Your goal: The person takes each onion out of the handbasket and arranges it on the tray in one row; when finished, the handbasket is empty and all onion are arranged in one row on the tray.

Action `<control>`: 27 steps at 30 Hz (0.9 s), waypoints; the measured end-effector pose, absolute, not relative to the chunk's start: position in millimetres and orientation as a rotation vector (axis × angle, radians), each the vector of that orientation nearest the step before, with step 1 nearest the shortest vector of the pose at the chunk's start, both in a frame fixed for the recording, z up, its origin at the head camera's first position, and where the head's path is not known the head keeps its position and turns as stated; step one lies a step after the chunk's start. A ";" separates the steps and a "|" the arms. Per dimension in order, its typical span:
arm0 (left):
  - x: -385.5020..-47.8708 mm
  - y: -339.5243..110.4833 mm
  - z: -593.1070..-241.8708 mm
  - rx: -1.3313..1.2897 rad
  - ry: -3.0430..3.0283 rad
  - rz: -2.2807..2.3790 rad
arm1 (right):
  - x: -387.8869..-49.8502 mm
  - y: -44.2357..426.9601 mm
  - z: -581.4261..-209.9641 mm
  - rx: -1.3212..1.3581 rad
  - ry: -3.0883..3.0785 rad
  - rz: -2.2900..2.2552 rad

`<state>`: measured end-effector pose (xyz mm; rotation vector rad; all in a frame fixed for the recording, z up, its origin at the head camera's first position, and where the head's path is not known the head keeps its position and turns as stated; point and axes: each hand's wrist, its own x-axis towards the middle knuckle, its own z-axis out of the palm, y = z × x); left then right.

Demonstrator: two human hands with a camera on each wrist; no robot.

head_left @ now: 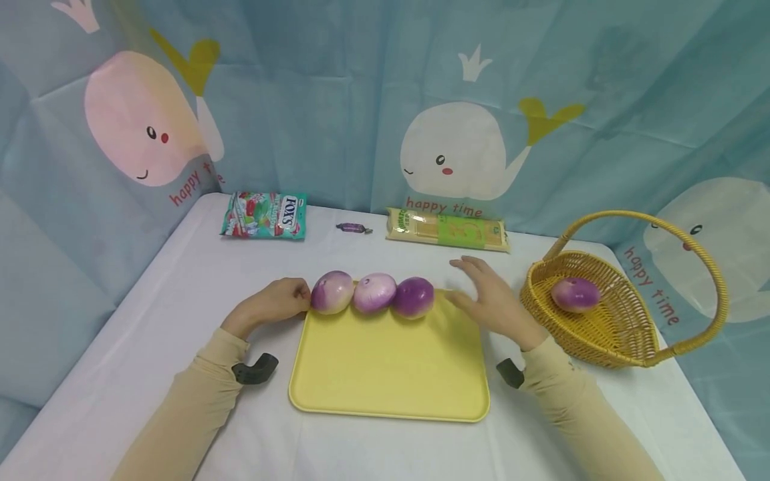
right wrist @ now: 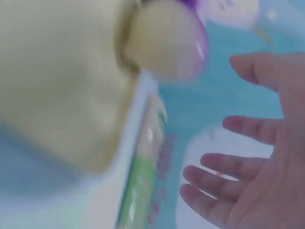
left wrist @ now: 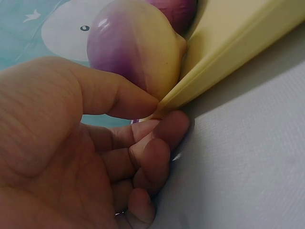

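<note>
Three purple-and-white onions [head_left: 375, 292] stand in a row along the far edge of the yellow tray [head_left: 391, 374]. My left hand [head_left: 278, 300] pinches the tray's far left corner. In the left wrist view the thumb lies on the rim and the curled fingers are beneath it, close beside the leftmost onion [left wrist: 138, 45]. Above the tray's far right corner, my right hand [head_left: 490, 300] is held with spread fingers and nothing in them. The right wrist view, partly blurred, shows that hand apart from the nearest onion [right wrist: 167, 40].
To the right stands a wicker basket [head_left: 607, 351] with a tall handle and one purple onion [head_left: 575, 294] inside. Along the back lie a green candy bag [head_left: 265, 216], a small purple wrapped candy [head_left: 353, 228] and a pack of noodles [head_left: 448, 229]. A whale-print curtain [head_left: 337, 133] hangs behind.
</note>
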<state>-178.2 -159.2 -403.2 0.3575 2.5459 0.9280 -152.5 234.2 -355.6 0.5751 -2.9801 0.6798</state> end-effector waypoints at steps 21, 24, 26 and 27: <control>-180.4 -161.2 -406.0 0.328 2.531 0.917 | -139.6 395.0 -346.8 -0.160 -3.145 0.468; -179.8 -160.5 -405.6 0.317 2.525 0.917 | -139.1 396.6 -352.5 -0.158 -3.156 0.449; -179.5 -159.9 -405.0 0.316 2.521 0.918 | -138.6 396.9 -355.4 -0.154 -3.155 0.451; -179.4 -159.6 -404.6 0.316 2.521 0.917 | -138.5 397.3 -356.7 -0.154 -3.151 0.454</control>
